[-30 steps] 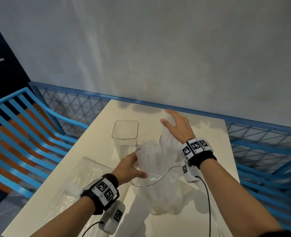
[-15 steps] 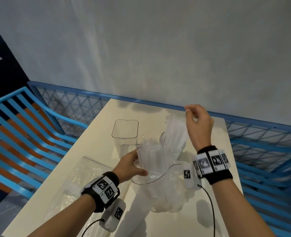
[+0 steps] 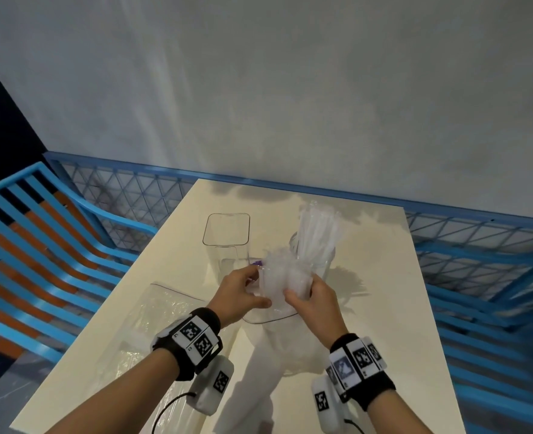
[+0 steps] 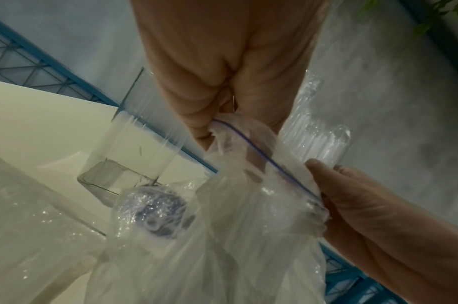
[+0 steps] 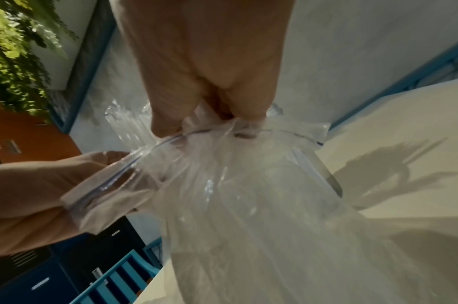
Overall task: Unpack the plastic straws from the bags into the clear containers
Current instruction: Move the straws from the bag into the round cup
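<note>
Gripping the mouth of a clear zip bag [image 3: 282,311] from both sides, the person's two hands meet above the near middle of the cream worktop [image 3: 384,308]. The left hand [image 3: 240,296] pinches the bag's left edge at the zip line, fingers curled around the film; the right hand [image 3: 313,303] closes on the bundle of plastic straws [image 3: 282,277] that stands out of the bag's opening, thumb on the near side. In the left wrist view the blue zip line [image 4: 261,156] runs between the left hand [image 4: 222,72] and the right hand [image 4: 378,216], with the straws [image 4: 318,144] rising beyond it. In the right wrist view the fingers [image 5: 209,82] of the right hand bunch the film, and the left hand [image 5: 40,195] holds the zip strip at the left.

Just beyond the hands, to the right, a round clear container [image 3: 324,264] stands upright holding a sheaf of straws [image 3: 316,233] that lean out above its rim. To the far left of it stands a rectangular clear container [image 3: 226,245], upright. A second clear bag [image 3: 152,327] lies flat on the worktop at the near left. Blue railings [image 3: 55,245] flank the worktop, and a grey wall [image 3: 290,89] stands behind.
</note>
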A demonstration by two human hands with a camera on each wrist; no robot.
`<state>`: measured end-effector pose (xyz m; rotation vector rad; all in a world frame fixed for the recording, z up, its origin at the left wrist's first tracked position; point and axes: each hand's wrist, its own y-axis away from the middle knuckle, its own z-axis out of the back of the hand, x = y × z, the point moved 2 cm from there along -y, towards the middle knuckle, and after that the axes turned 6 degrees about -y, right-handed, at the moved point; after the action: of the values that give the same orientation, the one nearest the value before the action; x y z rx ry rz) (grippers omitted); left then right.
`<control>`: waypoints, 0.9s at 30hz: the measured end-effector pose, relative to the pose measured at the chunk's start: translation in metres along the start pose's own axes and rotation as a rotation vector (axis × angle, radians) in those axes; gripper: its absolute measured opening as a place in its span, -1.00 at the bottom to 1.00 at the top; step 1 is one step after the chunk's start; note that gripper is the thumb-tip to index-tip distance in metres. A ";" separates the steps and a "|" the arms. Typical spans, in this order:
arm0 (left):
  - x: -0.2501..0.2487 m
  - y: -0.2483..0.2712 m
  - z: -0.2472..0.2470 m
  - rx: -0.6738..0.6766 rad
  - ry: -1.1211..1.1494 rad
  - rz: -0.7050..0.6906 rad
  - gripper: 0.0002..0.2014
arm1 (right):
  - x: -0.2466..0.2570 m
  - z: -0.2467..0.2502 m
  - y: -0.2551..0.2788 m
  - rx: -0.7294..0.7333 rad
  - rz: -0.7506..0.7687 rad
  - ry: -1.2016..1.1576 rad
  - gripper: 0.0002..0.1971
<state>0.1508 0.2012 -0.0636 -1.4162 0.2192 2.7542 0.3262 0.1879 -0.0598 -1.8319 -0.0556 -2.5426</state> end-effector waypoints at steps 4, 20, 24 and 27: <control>-0.006 0.002 -0.001 0.006 0.007 -0.013 -0.46 | 0.004 0.005 -0.004 -0.010 0.001 0.025 -0.83; 0.000 0.001 0.001 0.024 -0.015 0.048 -0.42 | 0.116 0.091 -0.046 -0.225 0.303 -0.303 -0.85; 0.003 0.002 0.003 0.019 0.016 0.070 -0.44 | 0.163 0.129 -0.073 -0.409 0.454 -0.451 -0.73; 0.004 0.002 0.003 0.013 0.030 0.070 -0.45 | 0.168 0.122 -0.092 -0.500 0.482 -0.414 -0.71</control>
<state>0.1459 0.1992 -0.0646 -1.4762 0.2920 2.7820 0.3866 0.2864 0.1359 -2.1520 0.9673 -1.9255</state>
